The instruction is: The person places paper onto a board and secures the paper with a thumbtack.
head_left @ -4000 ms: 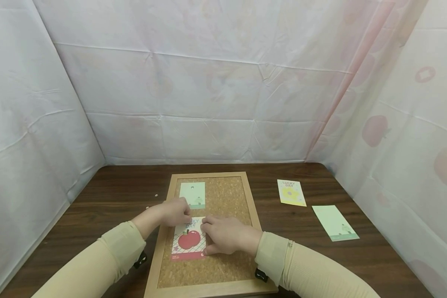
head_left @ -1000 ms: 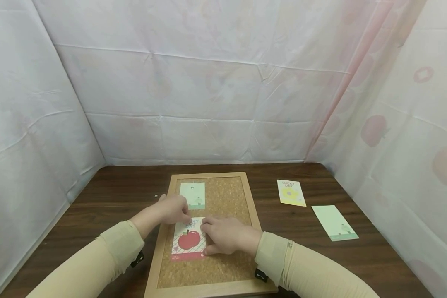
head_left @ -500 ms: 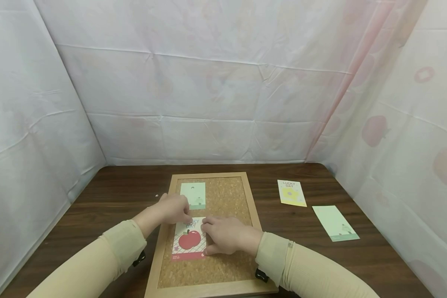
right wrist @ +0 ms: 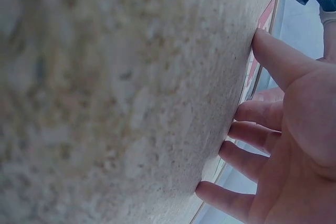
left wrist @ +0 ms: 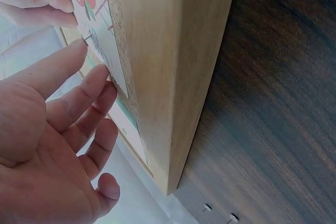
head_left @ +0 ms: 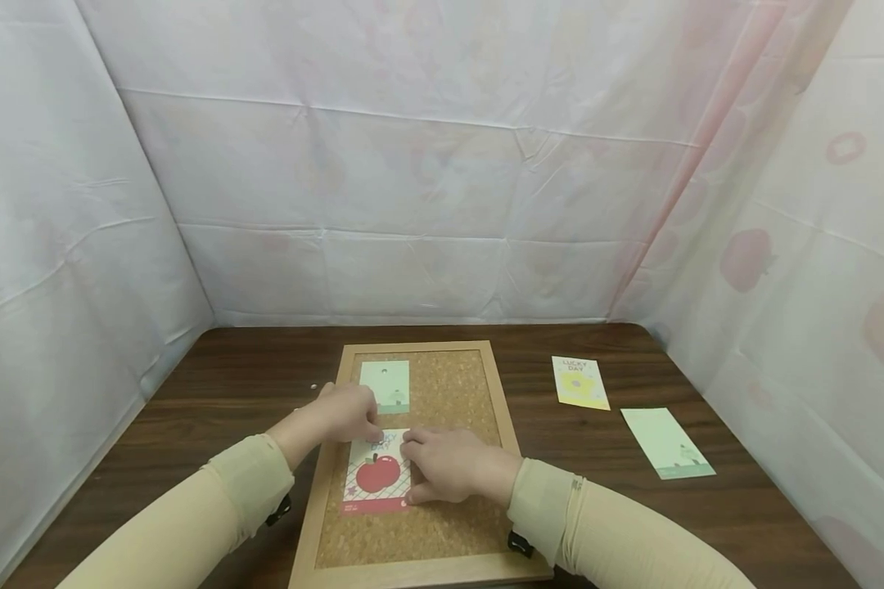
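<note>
In the head view, a white card with a red apple and pink bottom band lies on a wood-framed cork board. At the card's top edge is my left hand, fingers loosely bent. The left wrist view shows its thumb pressing on a thumbtack, whose thin pin points at the card; its index fingertip is right at the card's edge. My right hand rests spread along the card's right side, fingertips down on card and cork. A pale green card with a tack near its top lies above.
On the dark wood table, right of the board, lie a yellow flower card and another pale green card. Loose thumbtacks sit beyond the board's left side. White printed cloth hangs around the table.
Over the last four seconds my left hand has shifted only slightly at the card's top, its fingers a little less curled. The right hand and both cards on the board stay put.
</note>
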Tool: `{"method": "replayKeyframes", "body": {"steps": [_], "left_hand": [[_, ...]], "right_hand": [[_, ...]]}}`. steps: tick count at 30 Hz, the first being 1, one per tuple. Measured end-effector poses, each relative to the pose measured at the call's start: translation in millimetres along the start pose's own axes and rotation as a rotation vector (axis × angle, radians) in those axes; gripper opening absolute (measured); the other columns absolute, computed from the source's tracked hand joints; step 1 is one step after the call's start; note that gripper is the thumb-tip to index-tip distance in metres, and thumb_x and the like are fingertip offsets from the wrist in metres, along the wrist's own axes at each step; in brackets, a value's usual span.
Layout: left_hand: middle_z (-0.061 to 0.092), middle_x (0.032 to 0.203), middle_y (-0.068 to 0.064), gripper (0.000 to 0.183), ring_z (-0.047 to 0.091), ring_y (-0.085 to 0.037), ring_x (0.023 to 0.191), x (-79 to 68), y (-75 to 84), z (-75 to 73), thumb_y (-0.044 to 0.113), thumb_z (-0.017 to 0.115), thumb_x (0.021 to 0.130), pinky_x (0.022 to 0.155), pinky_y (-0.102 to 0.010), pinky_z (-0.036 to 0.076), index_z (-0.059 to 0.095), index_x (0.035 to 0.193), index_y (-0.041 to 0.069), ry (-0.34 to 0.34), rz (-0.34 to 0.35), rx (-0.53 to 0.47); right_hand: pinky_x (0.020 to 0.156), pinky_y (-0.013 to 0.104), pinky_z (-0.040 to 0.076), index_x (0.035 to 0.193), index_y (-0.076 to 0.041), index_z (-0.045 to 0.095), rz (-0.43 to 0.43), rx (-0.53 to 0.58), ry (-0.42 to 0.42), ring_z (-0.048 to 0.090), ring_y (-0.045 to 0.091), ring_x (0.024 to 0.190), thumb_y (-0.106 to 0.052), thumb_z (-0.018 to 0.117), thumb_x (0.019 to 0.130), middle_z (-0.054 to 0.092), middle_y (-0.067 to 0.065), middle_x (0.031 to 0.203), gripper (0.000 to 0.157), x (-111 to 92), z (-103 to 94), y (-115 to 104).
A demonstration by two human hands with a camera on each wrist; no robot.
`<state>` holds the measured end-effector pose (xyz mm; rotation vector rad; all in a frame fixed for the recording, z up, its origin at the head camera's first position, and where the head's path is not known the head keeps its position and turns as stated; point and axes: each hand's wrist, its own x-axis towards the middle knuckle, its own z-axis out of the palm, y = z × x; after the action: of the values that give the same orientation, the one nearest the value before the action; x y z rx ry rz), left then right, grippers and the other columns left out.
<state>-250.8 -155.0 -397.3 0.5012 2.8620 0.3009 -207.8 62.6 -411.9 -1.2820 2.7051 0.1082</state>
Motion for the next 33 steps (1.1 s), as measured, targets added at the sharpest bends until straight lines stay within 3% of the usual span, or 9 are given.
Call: {"method": "replayKeyframes", "body": {"steps": [33], "left_hand": [[0.061, 0.068, 0.013, 0.023, 0.051, -0.016, 0.073, 1.3, 4.3, 5.9, 0.035, 0.084, 0.083, 0.083, -0.048, 0.036, 0.072, 0.069, 0.022, 0.029, -0.008, 0.051]], "right_hand": [[0.095, 0.042, 0.052, 0.132, -0.022, 0.061, 0.003, -0.001, 0.0, 0.054, 0.015, 0.13, -0.064, 0.066, 0.09, 0.05, -0.003, 0.147, 0.059, -1.8, -2.6, -0.6]]}}
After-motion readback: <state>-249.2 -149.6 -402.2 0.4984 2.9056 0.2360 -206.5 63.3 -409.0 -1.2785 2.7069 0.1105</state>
